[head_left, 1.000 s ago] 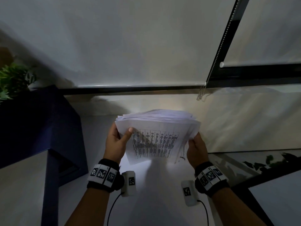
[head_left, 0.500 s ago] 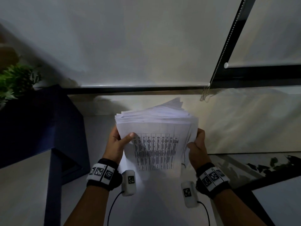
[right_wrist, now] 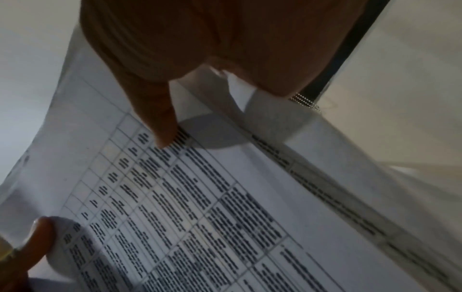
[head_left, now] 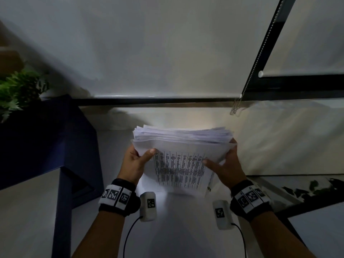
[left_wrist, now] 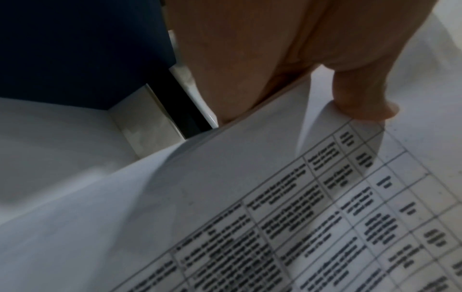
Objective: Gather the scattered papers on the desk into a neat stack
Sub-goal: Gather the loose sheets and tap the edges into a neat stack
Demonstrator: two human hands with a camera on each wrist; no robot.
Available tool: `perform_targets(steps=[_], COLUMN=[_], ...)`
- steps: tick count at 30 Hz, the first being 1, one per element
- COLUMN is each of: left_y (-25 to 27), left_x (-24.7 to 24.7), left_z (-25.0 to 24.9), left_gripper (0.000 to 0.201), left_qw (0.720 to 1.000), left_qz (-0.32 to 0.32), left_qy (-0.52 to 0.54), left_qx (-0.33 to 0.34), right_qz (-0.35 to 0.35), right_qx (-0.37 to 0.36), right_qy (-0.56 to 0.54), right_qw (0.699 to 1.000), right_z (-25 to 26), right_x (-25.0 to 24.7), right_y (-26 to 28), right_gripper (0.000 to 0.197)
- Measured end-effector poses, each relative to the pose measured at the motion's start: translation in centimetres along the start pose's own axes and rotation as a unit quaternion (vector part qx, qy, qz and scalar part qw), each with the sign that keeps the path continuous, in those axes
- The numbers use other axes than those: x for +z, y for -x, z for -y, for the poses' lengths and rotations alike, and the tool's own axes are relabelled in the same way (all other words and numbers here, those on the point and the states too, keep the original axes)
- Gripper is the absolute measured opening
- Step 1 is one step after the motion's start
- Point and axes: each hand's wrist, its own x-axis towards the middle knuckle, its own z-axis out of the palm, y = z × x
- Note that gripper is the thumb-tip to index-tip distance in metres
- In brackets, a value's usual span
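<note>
Bare forearms, black wristbands [head_left: 119,200] bearing white coded marker tags, white tagged camera modules [head_left: 148,206] at each wrist, black cables [head_left: 128,235] trailing.

Thick paper stack [head_left: 181,146] held upright above desk [head_left: 186,229], printed table facing viewer, top edges uneven.

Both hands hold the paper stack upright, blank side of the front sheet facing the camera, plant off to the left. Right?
Not blank. In the head view the front sheet of the paper stack shows a printed table; both wrist views show its grid too. The rest stands: left hand and right hand hold it, plant to the left.
</note>
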Motion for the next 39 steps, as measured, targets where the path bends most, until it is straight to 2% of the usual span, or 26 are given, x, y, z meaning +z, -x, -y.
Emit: perform_targets(steps=[2, 4, 5, 8, 9, 14, 19, 22, 25, 27, 31, 34, 36, 39], left_y=[-0.2, -0.2, -0.1, 0.3, 0.5, 1.0, 0.9, 0.9, 0.6, 0.6, 0.6, 0.3, 0.1, 0.1], left_x=[0.4, 1.1, 1.5, 2.1, 2.0, 1.3, 0.6, 1.0, 0.3, -0.3, -0.2, -0.1, -0.2, -0.8], left_z=[-0.2, -0.1, -0.2, 0.0, 0.2, 1.5, 3.0, 3.3, 3.3, 3.2, 3.2, 3.5, 3.6, 3.5], left_gripper=[0.027, 0.031, 0.038, 0.08, 0.085, 0.061, 0.08, 0.085, 0.087, 0.083, 0.042, 0.03, 0.03, 0.046], left_qw=[1.0, 0.999, 0.998, 0.994, 0.994, 0.995, 0.996, 0.997, 0.998, 0.998, 0.996, 0.995, 0.995, 0.995], left_qz=[-0.016, -0.037, -0.052, -0.097, -0.102, -0.093, -0.072, -0.071, -0.051, -0.034, -0.03, -0.047, -0.061, -0.06], left_qy=[0.005, 0.01, 0.01, 0.018, 0.026, 0.037, 0.045, 0.024, 0.014, 0.0, -0.029, -0.031, -0.021, 0.002], left_qx=[0.004, 0.015, 0.025, 0.039, 0.038, 0.005, -0.021, -0.027, -0.037, -0.05, -0.077, -0.078, -0.079, -0.078], right_qz=[0.008, -0.011, -0.026, -0.042, -0.035, -0.054, -0.067, -0.064, -0.043, -0.041, -0.056, -0.071, -0.098, -0.106], right_qx=[0.017, 0.01, 0.0, -0.019, -0.017, 0.07, 0.096, 0.096, 0.086, 0.078, 0.071, 0.031, 0.014, -0.007], right_qy=[0.023, 0.042, 0.045, 0.023, 0.007, -0.105, -0.112, -0.105, -0.101, -0.086, 0.044, 0.121, 0.113, 0.132], right_qw=[1.0, 0.999, 0.999, 0.999, 0.999, 0.991, 0.987, 0.988, 0.99, 0.992, 0.995, 0.99, 0.989, 0.986], right_z=[0.6, 0.7, 0.6, 0.4, 0.0, -1.3, -2.1, -1.7, -1.2, -1.2, -1.9, -2.2, -2.3, -2.6], right_x=[0.2, 0.6, 1.0, 2.0, 2.2, 2.3, 1.7, 2.2, 2.4, 2.1, 0.6, -0.3, -0.3, -0.2], right_y=[-0.3, -0.4, -0.3, -0.3, -0.1, 0.6, 0.9, 1.0, 0.8, 0.6, 0.6, 0.6, 0.7, 0.8], right_gripper=[0.056, 0.036, 0.033, 0.032, 0.036, 0.055, 0.068, 0.05, 0.056, 0.049, 0.025, 0.016, 0.015, 0.004])
